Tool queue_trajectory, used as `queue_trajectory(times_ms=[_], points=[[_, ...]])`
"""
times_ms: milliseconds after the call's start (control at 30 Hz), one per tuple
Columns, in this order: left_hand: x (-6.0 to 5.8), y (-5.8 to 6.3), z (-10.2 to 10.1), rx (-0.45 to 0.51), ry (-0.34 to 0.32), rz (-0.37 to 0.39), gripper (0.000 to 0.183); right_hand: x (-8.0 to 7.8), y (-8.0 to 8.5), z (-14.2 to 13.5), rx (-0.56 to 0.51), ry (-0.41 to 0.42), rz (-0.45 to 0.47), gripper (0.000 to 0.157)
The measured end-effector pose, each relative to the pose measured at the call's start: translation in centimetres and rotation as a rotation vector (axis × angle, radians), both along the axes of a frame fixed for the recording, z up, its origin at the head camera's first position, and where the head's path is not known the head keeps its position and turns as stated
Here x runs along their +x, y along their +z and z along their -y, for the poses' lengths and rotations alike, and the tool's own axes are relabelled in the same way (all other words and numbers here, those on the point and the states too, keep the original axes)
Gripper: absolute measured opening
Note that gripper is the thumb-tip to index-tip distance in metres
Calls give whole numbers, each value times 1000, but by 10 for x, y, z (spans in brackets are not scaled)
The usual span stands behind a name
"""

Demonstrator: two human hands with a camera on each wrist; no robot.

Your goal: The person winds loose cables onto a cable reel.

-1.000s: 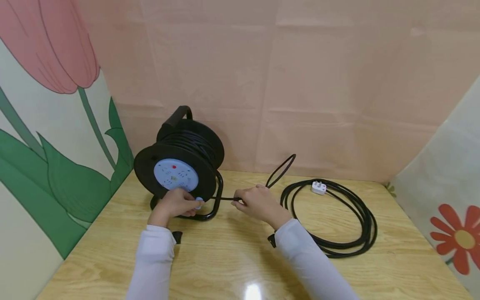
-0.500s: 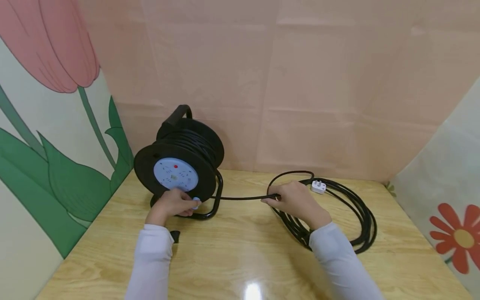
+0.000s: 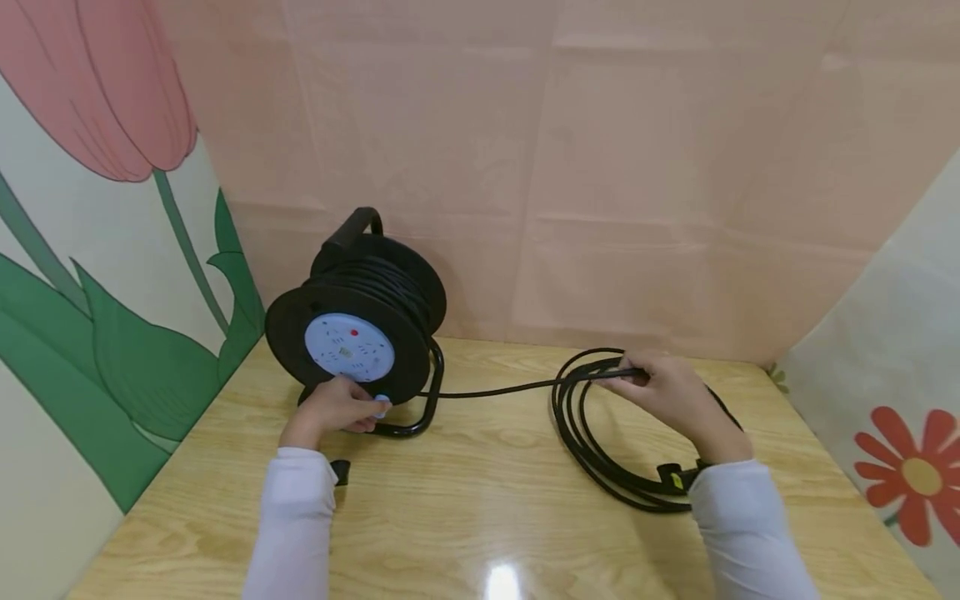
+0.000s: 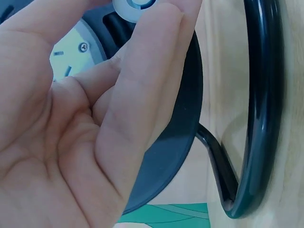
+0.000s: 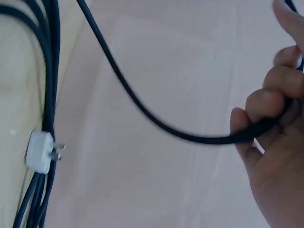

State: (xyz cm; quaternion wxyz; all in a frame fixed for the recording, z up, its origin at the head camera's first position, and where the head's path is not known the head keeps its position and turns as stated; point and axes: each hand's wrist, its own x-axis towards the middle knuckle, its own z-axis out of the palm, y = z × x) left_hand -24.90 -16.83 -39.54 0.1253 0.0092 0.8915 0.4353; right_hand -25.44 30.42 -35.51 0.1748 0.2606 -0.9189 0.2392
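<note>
Head view: A black cable reel [image 3: 352, 298] stands on the left part of the wood-grain table [image 3: 480, 517], held up by its black tubular frame [image 3: 408, 431]. A blue socket plate [image 3: 349, 346] with a red button [image 3: 354, 332] faces the viewer. The left hand [image 3: 333, 408] pinches the small blue knob [image 3: 382, 406] low on the reel's front disc. The right hand [image 3: 667, 396] grips the black cable [image 3: 498, 392], which runs from the reel across to it, slack and slightly bowed. Beneath and beside the right hand, a loose coil [image 3: 572, 437] lies on the table, well apart from the reel. A pink backdrop [image 3: 600, 167] hangs behind.

Left wrist view: The palm fills the left part. Its fingers extend to the knob at the top edge, where the contact is partly cut off. The disc, part of the socket plate and a screw [image 4: 83, 47] show behind; the frame curves at right.

Right wrist view: The fingers are curled around the cable, blurred near the hand. From there it sweeps up toward the top edge. A white plug [image 5: 39, 152], its pins exposed, rests against the bundled strands of the coil.
</note>
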Motion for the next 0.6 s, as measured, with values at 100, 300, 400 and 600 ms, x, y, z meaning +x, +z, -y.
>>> queue_trajectory(times_ms=[100, 300, 400, 600], points=[[-1, -3, 5, 15, -15, -5, 33, 1, -3, -8, -47, -23, -22, 26], [-3, -15, 12, 73, -76, -15, 37, 6, -10, -17, -52, -34, 27, 17], [-3, -20, 17, 97, -99, -31, 39, 9, -11, -19, -68, -44, 104, 13], [-4, -26, 22, 127, -87, -49, 41, 13, -13, -18, -136, -64, 172, 33]])
